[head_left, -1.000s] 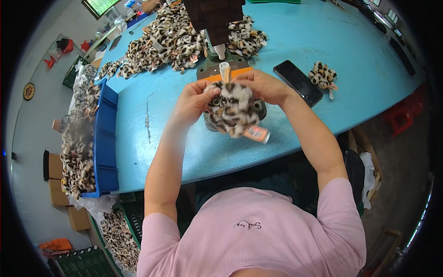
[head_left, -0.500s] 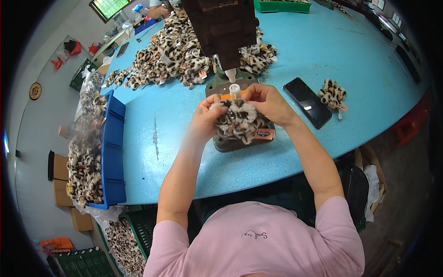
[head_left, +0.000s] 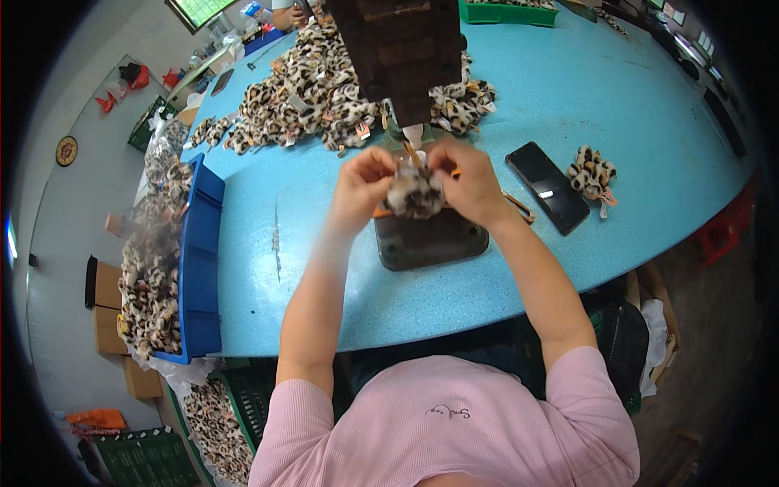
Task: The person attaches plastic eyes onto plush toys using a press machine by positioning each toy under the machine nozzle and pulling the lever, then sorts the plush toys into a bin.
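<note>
Pinching a spotted furry toy between the left hand and the right hand, fingertips drawn in; holding it at the press, above its dark base on the blue table, left of a black phone.

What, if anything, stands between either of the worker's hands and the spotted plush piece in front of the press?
Nothing visible does. The left hand and the right hand pinch the spotted plush piece from either side, though its surface is blurred. The dark phone lies off to the right, clear of both.
</note>
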Tool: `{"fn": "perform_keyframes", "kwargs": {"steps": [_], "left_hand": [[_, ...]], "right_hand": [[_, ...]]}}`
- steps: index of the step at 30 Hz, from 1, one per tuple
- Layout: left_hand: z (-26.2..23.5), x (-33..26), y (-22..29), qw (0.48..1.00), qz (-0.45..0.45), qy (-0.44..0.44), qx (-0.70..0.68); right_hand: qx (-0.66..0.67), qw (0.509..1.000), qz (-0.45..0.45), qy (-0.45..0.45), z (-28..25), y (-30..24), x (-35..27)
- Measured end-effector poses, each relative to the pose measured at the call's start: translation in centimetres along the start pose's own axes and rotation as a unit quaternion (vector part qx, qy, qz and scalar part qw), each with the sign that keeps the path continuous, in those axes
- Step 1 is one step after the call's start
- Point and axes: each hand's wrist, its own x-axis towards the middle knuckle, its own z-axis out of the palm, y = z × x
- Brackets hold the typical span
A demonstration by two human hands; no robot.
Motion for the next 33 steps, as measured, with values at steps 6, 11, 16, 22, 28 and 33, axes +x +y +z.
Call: {"fn": "perform_keyframes", "kwargs": {"steps": [6, 11, 16, 22, 28, 33], "left_hand": [[1.6, 0.4, -1.3, 0.996, 0.073, 0.043, -0.002], [0.6, 2.2, -2.5, 0.994, 0.031, 0.106, -0.009], [0.6, 3.1, -1.9, 0.977, -0.136, 0.132, -0.096], [0.4, 2.6, -3.5, 0.987, -0.129, 0.076, -0.054], [1.4, 2.3, -2.4, 0.987, -0.134, 0.087, 0.018], [1.2, 2.4, -3.4, 0.989, -0.081, 0.097, 0.080]], "right_hand": [[-0.047, 0.995, -0.083, 0.015, -0.4, 0.3, -0.3], [0.009, 0.992, 0.125, 0.024, 0.2, 1.1, 1.3], [0.202, 0.913, 0.344, -0.082, -0.7, 3.2, 3.3], [0.190, 0.921, 0.309, -0.144, -0.5, 4.5, 1.9], [0.172, 0.969, 0.169, -0.045, -1.5, 2.0, 1.1], [0.113, 0.990, 0.058, 0.063, 1.4, 1.2, -1.9]]}}
